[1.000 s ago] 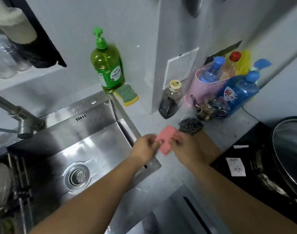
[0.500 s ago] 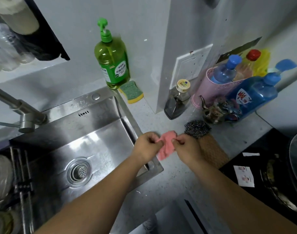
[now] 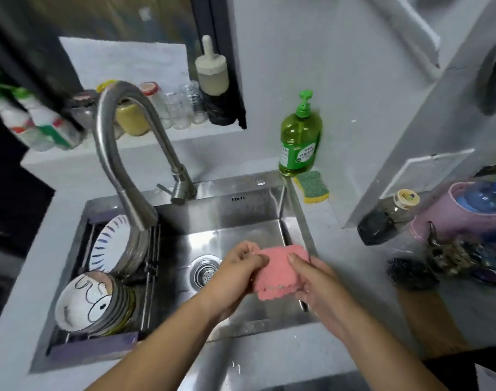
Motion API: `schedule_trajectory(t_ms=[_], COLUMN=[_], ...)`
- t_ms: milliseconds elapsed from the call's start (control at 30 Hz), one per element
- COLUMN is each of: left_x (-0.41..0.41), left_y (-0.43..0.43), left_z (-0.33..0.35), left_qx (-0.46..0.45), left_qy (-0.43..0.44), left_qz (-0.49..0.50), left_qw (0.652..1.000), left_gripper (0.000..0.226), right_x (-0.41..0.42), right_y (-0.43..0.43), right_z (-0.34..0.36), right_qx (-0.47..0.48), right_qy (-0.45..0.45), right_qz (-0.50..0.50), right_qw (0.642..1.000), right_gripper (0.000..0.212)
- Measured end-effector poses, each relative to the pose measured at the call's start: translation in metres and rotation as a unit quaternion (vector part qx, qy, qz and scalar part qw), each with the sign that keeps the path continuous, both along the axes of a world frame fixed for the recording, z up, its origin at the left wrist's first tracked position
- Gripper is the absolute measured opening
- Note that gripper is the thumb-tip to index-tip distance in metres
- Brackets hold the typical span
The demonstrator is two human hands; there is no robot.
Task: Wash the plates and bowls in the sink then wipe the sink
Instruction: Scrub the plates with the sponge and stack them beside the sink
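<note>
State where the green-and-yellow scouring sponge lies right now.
In the head view, the sponge lies flat on the counter just beyond the back right corner of the sink, at the foot of the green dish soap bottle.

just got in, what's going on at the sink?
A person holds a pink cloth between the left hand and right hand, above the right side of the sink. The plates and bowls stand on edge in a rack at the sink's left. No water shows at the faucet. Washing looks done; wiping seems next.
</note>
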State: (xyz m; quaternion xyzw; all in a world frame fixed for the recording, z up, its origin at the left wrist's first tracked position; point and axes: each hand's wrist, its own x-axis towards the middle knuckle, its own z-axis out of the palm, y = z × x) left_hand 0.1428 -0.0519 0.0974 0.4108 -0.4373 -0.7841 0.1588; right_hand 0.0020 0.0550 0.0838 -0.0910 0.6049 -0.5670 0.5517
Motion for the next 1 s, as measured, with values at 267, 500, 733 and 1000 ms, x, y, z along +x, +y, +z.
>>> schedule_trajectory(t_ms=[267,500,733,1000], left_x=[0.123,0.221,0.298,0.327], left_y=[-0.019,-0.068,-0.163,-0.242], left_z=[0.025,0.031,0.026,-0.041], left_qx=[-0.089,-0.118,-0.194,-0.074], left_qy=[-0.049,-0.092,-0.158,-0.249], left_qz=[0.079,0.134,0.193,0.171], left_qw=[0.992,0.980,0.949,0.950], left_gripper=[0.017,0.014,0.012,0.049], right_x=[0.105,0.204,0.265,0.278], right_y=[-0.058,-0.111,-0.192,-0.290], right_z=[0.024,0.018,0.026,0.005], right_qx=[-0.018,-0.005,-0.013,0.034], right_qy=[-0.029,0.015,0.138,0.216], right_qz=[0.123,0.120,0.068,0.007], right_qw=[0.992,0.993,0.988,0.976], right_gripper=[0.020,0.023,0.024,0.028])
